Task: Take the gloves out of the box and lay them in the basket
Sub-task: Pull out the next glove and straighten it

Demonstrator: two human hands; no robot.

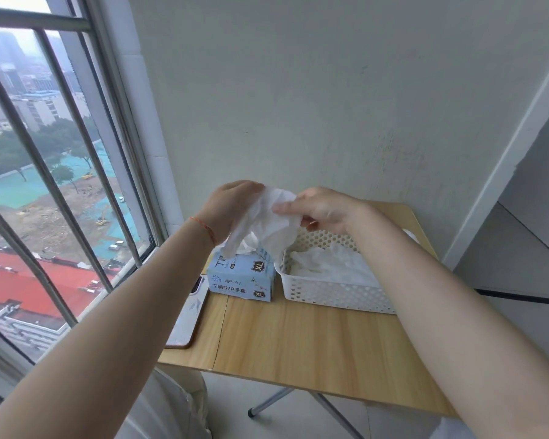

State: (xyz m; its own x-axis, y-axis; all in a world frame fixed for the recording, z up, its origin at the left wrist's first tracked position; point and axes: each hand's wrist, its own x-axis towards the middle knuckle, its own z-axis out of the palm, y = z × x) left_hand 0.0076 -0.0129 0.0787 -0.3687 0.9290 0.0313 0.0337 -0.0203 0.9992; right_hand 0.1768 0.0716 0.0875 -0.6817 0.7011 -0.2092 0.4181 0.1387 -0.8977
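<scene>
Above the box [241,277] and the near-left corner of the basket [336,293], I have a white glove [267,223] held up between both hands. My left hand [227,210] grips its upper left edge with fingers curled into the material, and my right hand [322,209] pinches the upper right edge between thumb and fingertips. The glove hangs down from that held edge, its long axis roughly vertical, its lower tips trailing toward the box opening; I cannot tell whether they have cleared the next glove poking out there.

The basket lies below and to the right of the glove, touching or just beside the box on the desk [298,343], so the carry I judge is coming goes rightward and down, and my right hand is the nearer one. More gloves [330,264] already lie in the basket.

My right forearm covers the basket's right end, and the fingertips of both hands are buried in folds of glove. A phone [187,315] lies at the desk's left edge.
</scene>
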